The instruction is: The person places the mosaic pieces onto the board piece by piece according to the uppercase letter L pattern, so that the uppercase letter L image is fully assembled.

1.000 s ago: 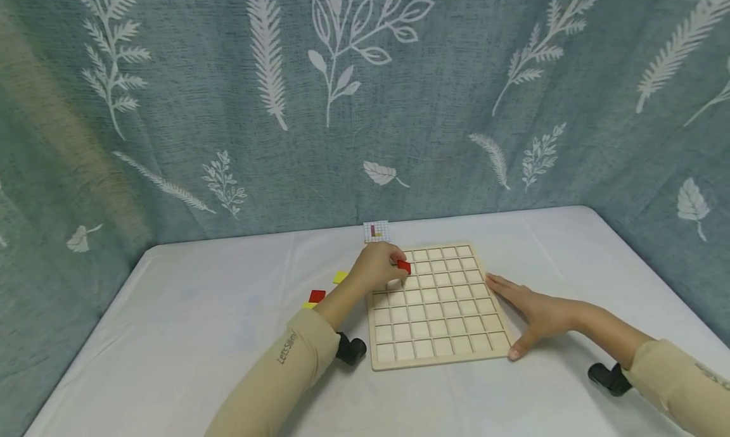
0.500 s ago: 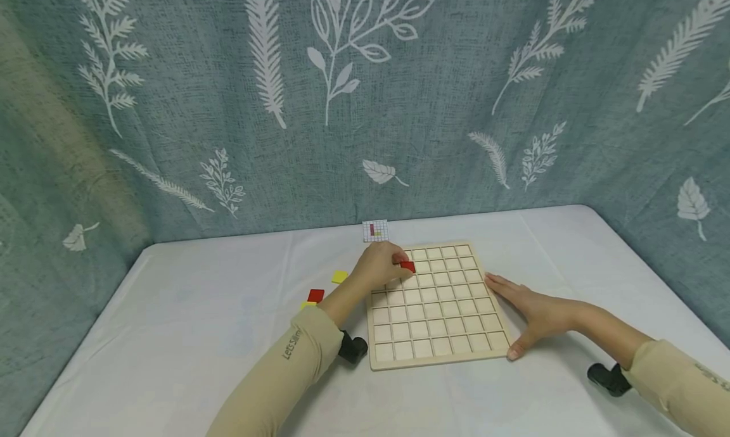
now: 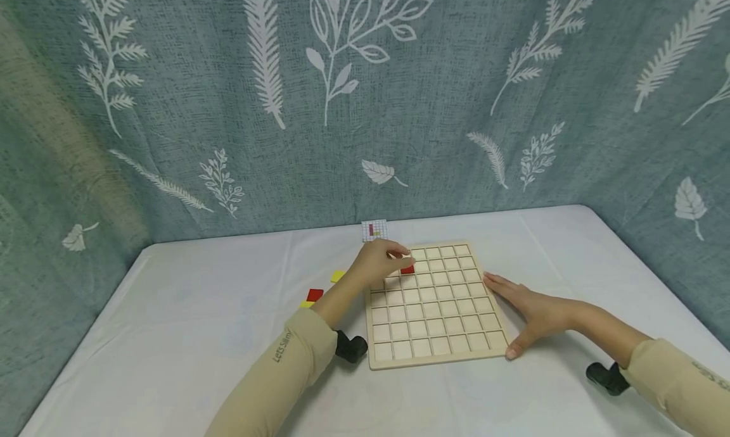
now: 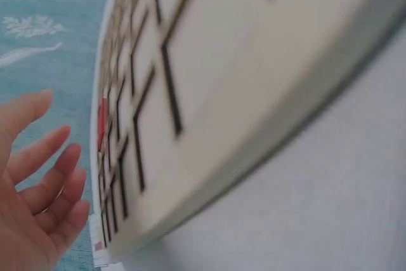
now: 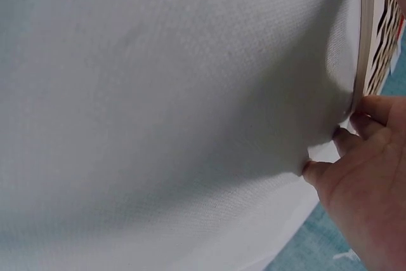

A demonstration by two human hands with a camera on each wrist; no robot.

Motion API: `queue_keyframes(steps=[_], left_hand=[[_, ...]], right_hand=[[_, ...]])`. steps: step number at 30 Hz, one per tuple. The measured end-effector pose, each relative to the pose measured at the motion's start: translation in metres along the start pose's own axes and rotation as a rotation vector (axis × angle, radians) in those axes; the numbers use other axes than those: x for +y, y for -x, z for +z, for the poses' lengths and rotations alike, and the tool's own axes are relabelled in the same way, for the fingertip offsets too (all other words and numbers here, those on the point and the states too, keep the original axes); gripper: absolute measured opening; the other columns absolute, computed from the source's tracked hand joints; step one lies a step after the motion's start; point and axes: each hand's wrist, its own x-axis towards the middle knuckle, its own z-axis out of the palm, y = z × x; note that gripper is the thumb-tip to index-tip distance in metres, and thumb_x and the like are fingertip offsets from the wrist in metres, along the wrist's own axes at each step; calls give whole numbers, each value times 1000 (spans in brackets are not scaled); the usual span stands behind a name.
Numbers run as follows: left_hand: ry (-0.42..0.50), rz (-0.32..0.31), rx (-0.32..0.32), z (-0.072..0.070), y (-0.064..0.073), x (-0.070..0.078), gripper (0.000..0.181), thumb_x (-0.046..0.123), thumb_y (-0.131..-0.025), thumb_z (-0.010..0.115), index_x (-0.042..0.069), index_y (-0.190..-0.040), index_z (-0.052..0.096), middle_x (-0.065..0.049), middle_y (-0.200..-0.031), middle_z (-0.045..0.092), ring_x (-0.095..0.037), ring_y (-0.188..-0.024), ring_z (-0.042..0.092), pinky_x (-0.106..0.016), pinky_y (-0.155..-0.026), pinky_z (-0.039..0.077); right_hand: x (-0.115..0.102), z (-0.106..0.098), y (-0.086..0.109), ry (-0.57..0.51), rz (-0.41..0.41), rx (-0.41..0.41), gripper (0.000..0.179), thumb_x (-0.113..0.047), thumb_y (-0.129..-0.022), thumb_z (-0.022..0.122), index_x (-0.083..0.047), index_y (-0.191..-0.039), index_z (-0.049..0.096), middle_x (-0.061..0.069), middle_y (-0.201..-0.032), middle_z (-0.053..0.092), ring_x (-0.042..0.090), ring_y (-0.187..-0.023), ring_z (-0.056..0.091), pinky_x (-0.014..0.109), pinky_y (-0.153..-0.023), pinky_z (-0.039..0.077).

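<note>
A square wooden grid board (image 3: 436, 310) lies on the white table. One red square tile (image 3: 407, 270) sits in a cell of its upper left part. Just above that tile is my left hand (image 3: 376, 261), and the left wrist view has this hand (image 4: 41, 185) with parted fingers, nothing between them, apart from the red tile (image 4: 101, 124). Along the board's right side rests my right hand (image 3: 533, 307). Its thumb touches near the lower right corner and its spread fingers touch the edge further up; the right wrist view shows fingertips on table and rim.
Left of the board lie a yellow tile (image 3: 338, 276), a red tile (image 3: 315, 295) and another yellow tile (image 3: 307, 304), partly behind the left forearm. A small printed grid card (image 3: 373, 227) is at the back edge, before a green leaf-patterned curtain (image 3: 285, 171).
My left hand has lowered the red tile into a cell of the board and let go of it, its fingers lifting slightly off. The right hand has stayed at the board's edge.
</note>
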Motion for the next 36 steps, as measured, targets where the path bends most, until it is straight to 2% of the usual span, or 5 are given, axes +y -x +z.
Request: queue_keyframes(steps=[10,18,25,30,36], left_hand=[[146,50,-121,-12,9,14,28,30,-89,60,13,-109,68,0,-106,67,-14,-96,60,-31,-82,48],[136,75,-153,-16,19,19,22,29,-89,61,13,-102,70,-2,-96,69,-19,-89,62,-26,-73,48],[108,81,-164,-16,32,21,22,29,-88,62,15,-103,69,2,-100,67,-11,-89,60,-24,-77,48],[103,79,-171,-20,47,14,22,27,-86,65,12,-103,69,2,-99,66,-11,-86,61,-24,-73,48],[17,85,-161,-28,70,-3,24,27,-84,66,12,-104,68,3,-96,66,-10,-85,60,-25,-73,47]], right_hand=[[-3,0,0,-23,-6,2,125,-43,-59,83,10,-143,7,29,-149,1,51,-134,1,67,-101,8],[-2,0,0,-29,-21,0,125,-43,-60,83,10,-143,7,29,-149,0,52,-134,0,68,-100,4],[-2,1,-1,-32,-30,-6,124,-42,-60,82,9,-143,6,29,-149,-1,52,-133,-1,68,-100,4],[-2,1,-2,-32,-27,-11,123,-40,-61,83,9,-143,5,28,-150,-1,52,-133,-1,69,-100,5],[-2,1,0,-16,-19,-11,124,-41,-61,83,10,-143,5,29,-149,-1,53,-133,-1,69,-99,6]])
